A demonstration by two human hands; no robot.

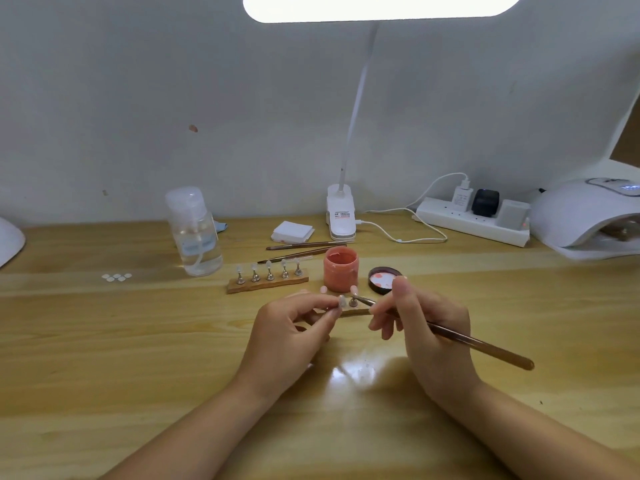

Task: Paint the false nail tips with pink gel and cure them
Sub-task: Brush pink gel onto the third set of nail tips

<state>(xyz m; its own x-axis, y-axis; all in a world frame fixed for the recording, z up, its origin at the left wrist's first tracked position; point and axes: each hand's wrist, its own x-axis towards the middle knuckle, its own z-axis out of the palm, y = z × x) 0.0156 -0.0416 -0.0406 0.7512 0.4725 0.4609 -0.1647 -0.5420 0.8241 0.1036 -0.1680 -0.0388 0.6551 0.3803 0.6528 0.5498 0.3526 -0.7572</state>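
Observation:
My left hand (294,327) pinches a small stand with a pale nail tip (342,301) on top. In my right hand (426,327) is a brown brush (485,344), whose tip reaches toward that nail tip. Just behind, a pink-coated tip (354,291) sits on a stand on the near wooden strip (356,311), which my hands partly hide. An open jar of pink gel (341,273) stands behind, its lid (382,280) lying to the right. A second wooden strip (266,284) carries several clear tips on stands. The white curing lamp (585,216) sits at the far right.
A clear pump bottle (195,233) stands at the back left, with small white stickers (117,277) on the wooden table (138,341). Two spare brushes (304,249), white wipes (292,231), a clip desk lamp (341,216) and a power strip (474,216) lie along the back.

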